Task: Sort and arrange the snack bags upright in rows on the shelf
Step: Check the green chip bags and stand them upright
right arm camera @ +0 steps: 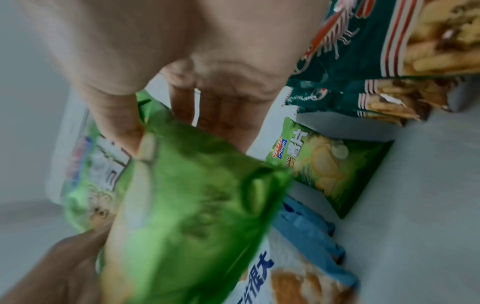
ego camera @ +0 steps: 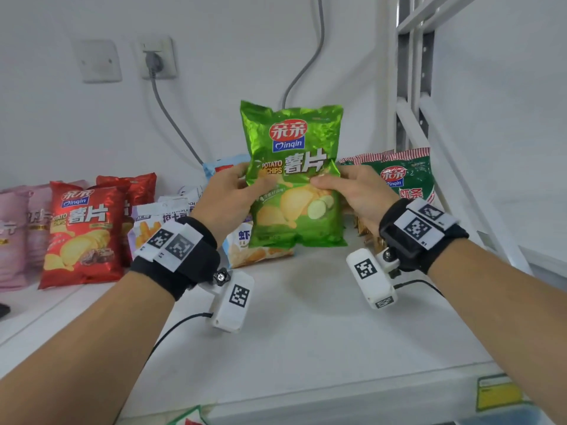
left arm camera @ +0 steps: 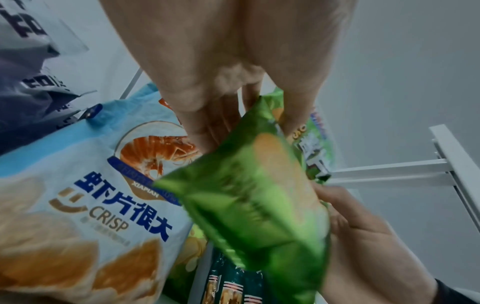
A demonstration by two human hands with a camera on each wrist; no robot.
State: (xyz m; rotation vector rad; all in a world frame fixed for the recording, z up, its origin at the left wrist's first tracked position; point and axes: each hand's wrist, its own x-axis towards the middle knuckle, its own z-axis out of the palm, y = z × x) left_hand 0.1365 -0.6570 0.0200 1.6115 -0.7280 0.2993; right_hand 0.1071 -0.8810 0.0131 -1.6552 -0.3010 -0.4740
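Note:
Both hands hold a green potato chip bag (ego camera: 294, 176) (left arm camera: 249, 205) (right arm camera: 187, 216) upright above the white shelf (ego camera: 306, 317), at mid height. My left hand (ego camera: 236, 191) (left arm camera: 207, 86) grips its left edge, thumb on the front. My right hand (ego camera: 346, 188) (right arm camera: 182, 72) grips its right edge the same way. Behind it leans a light blue prawn crisp bag (ego camera: 242, 250) (left arm camera: 78, 185) (right arm camera: 298, 273). A second green chip bag (right arm camera: 330, 164) lies flat on the shelf behind, seen only in the right wrist view.
Red chip bags (ego camera: 82, 234) stand at the left, pink bags (ego camera: 15, 237) beyond them, white snack bags (ego camera: 165, 216) in between. A dark green striped bag (ego camera: 402, 176) (right arm camera: 350, 61) stands at the right by the white rack post (ego camera: 411, 87). Grey cable (ego camera: 171, 118) hangs on the wall.

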